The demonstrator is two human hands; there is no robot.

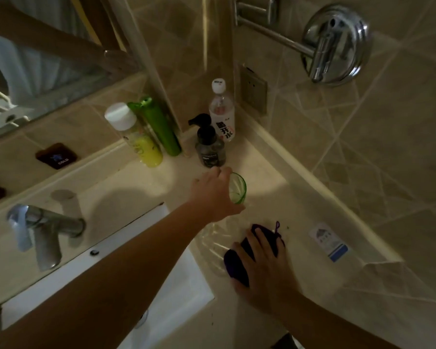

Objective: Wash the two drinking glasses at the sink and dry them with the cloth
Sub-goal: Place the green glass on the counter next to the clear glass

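A green-tinted drinking glass (pixel 238 188) stands upright on the cream counter, right of the sink (pixel 176 268). My left hand (pixel 213 195) reaches across the basin and wraps its fingers round that glass. A second, clear glass (pixel 213 241) is faintly visible on the counter between my two hands, mostly hidden by my left wrist. My right hand (pixel 261 263) lies on a dark purple cloth (pixel 237 264) at the counter's near side, with its fingers curled over the bunched fabric.
A chrome faucet (pixel 39 230) stands left of the basin. Against the back corner are a yellow bottle (pixel 139 137), a green bottle (pixel 159 127), a dark pump bottle (pixel 209 144) and a water bottle (pixel 222 112). A small card (pixel 329 241) lies on the counter at right. A chrome fixture (pixel 335 44) juts from the wall.
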